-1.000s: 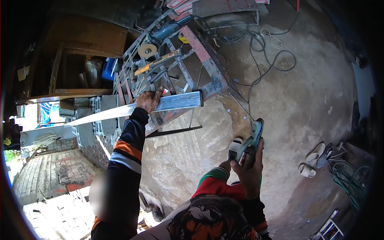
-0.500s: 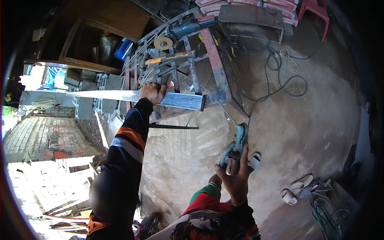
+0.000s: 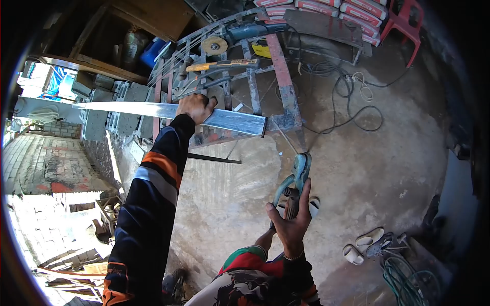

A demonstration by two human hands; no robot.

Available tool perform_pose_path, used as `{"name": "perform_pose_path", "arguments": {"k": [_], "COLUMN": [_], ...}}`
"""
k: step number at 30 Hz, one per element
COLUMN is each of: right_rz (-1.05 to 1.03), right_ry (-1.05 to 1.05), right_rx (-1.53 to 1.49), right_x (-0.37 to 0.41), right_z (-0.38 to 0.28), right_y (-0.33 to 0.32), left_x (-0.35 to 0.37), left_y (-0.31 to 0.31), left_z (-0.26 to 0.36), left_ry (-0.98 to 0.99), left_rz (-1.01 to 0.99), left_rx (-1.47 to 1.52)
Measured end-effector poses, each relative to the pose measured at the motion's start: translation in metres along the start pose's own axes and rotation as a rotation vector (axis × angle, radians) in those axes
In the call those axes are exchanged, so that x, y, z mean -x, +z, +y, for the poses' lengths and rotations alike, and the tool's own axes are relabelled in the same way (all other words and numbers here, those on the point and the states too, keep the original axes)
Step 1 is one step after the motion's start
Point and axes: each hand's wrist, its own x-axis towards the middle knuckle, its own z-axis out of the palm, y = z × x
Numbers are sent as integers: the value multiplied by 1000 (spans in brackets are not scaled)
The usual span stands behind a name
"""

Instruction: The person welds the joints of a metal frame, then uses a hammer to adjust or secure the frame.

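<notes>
My left hand (image 3: 194, 108) is closed over a long, shiny rectangular metal tube (image 3: 237, 121), fingers over its far edge and thumb toward its near end. The tube lies across a rusty, paint-worn metal frame (image 3: 286, 97). Lower down, my right hand (image 3: 294, 219) grips a teal welding electrode holder (image 3: 293, 186) by its handle, thumb beside the lever. A thin rod (image 3: 285, 135) extends from the holder's jaws up toward the frame's corner, close to the tube's end. The handle is partly hidden by my fingers.
On the frame lie an angle grinder (image 3: 247, 31) with a tan disc, a yellow-handled tool (image 3: 219, 65) and a hammer (image 3: 184, 69). Black cable (image 3: 337, 109) loops across the floor. Slippers (image 3: 368, 238) and a coiled green hose (image 3: 400, 278) are at lower right. Concrete blocks (image 3: 130, 97) stand left.
The view has shifted slightly. The electrode holder has moved a little up and left with my right hand. My left hand stays on the metal tube.
</notes>
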Motion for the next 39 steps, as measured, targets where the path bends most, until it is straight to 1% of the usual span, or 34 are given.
{"name": "perform_pose_path", "arguments": {"k": [2,3,5,8,12,15,18,26,28,30,32,34,35,36,38,39], "right_rz": [21,28,114,105,111,115,103,98,108,117,125,99,71,69,72,61], "right_ry": [-132,-141,-166,-194,-200,-216,-186,-225,-229,-230,-121,-128,-132,-133,13,-21], "right_rx": [-13,-12,48,67,125,146,147,207,185,162,123,97,74,71,100,135], "right_x": [-3,-6,-8,-10,-10,-11,-11,-11,-12,-9,-6,-2,1,4,10,10], "right_z": [0,-2,-6,-7,-11,-14,-18,-22,-20,-18,-17,-12,-9,-9,-11,-11], "right_y": [2,4,8,12,12,11,9,7,7,4,-1,-8,-11,-13,-19,-23], "left_x": [1,0,2,2,3,0,0,1,1,2,3,11,17,19,22,27], "left_y": [-1,-2,0,-1,-3,2,0,4,11,18,26,28,31,34,42,35], "left_z": [2,1,0,0,2,-2,0,-2,-8,-13,-17,-18,-18,-19,-22,-17], "left_ry": [-9,-2,8,8,7,22,19,-3,63,65,73,131,178,176,161,183], "left_rz": [-23,-14,3,2,-23,-20,-18,-14,64,104,144,337,448,448,516,535], "left_rx": [0,1,57,51,-1,-1,-4,-8,-23,-21,-18,9,92,88,178,206]}}
